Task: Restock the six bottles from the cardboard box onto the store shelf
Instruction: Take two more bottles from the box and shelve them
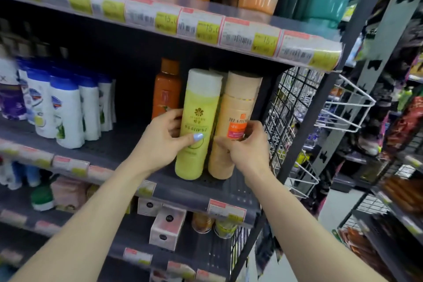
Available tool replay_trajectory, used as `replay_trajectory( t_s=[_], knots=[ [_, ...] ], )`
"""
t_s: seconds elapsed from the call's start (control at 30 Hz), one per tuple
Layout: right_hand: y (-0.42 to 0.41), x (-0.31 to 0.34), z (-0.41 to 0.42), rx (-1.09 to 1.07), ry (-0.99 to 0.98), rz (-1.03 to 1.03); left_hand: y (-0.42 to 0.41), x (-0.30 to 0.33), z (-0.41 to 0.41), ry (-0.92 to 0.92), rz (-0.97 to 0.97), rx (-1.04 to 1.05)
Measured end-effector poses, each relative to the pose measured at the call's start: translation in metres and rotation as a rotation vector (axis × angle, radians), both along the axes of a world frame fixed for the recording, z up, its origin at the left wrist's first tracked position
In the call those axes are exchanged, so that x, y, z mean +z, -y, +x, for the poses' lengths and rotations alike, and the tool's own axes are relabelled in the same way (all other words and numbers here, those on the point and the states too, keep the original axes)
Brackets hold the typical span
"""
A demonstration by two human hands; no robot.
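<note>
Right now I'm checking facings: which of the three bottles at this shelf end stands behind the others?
The dark orange bottle with the orange cap; the yellow bottle and peach bottle stand in front, held by hands.

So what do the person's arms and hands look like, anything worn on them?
Both forearms are bare, with no sleeves in view. The left hand has a pale blue painted thumbnail. The right hand shows no glove, ring or watch that I can make out.
</note>
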State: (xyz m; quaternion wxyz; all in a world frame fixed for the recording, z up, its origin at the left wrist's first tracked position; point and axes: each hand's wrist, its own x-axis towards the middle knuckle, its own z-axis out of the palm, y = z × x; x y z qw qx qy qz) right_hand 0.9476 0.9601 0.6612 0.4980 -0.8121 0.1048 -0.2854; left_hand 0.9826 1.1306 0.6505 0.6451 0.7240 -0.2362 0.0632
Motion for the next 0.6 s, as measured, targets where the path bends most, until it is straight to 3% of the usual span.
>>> replay_trajectory(
  t_s=[0.27,0.6],
  knots=[
    [0.013,-0.012,0.023,-0.196,0.032,0.041,0.010,-0.022,0.009,0.036,0.029,0.004],
    [0.011,-0.015,0.025,-0.219,0.033,0.013,0.019,-0.026,0.010,0.113,0.076,0.093]
  ],
)
